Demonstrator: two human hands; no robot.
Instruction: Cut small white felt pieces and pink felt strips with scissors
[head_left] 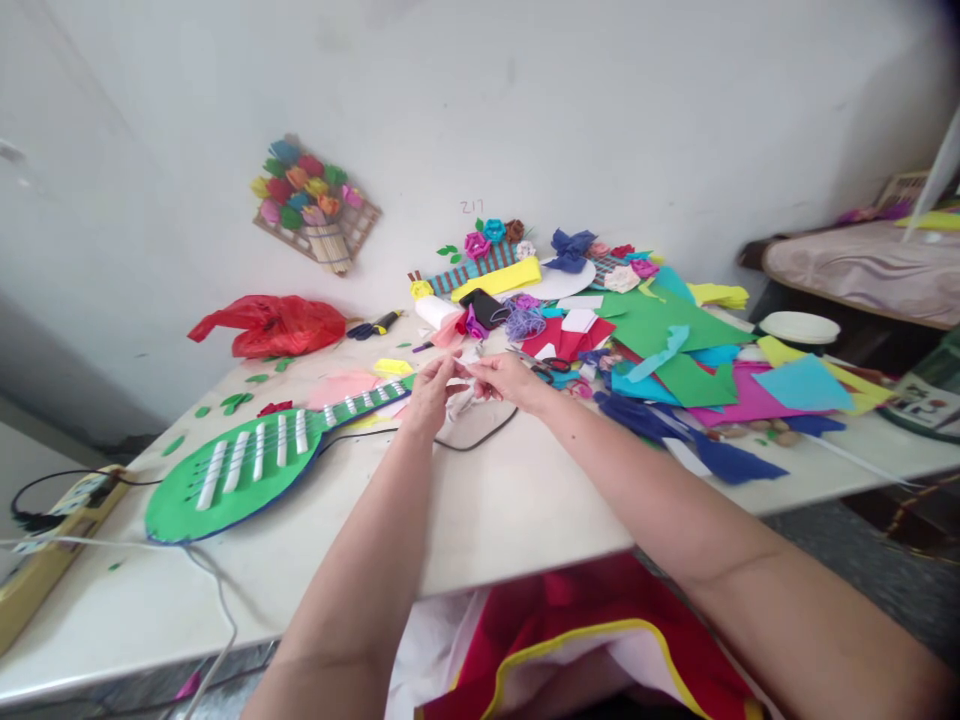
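Both of my hands meet over the middle of the white table (pixel 525 500). My left hand (pixel 430 392) and my right hand (pixel 508 378) pinch a small piece of white paper (pixel 466 388) between their fingertips, held just above the table top. A green paper guitar (pixel 247 462) with white strips lies flat to the left of my left hand. A black cable (pixel 480 438) curves on the table under my hands. Scissors (pixel 553 366) lie just beyond my right hand.
Coloured paper sheets (pixel 675 350) and paper flowers (pixel 495 235) are heaped at the table's far right. A red plastic bag (pixel 274 325) lies far left, and a flower craft (pixel 315 205) hangs on the wall. A white plate (pixel 799 327) and a bed (pixel 862 265) stand to the right.
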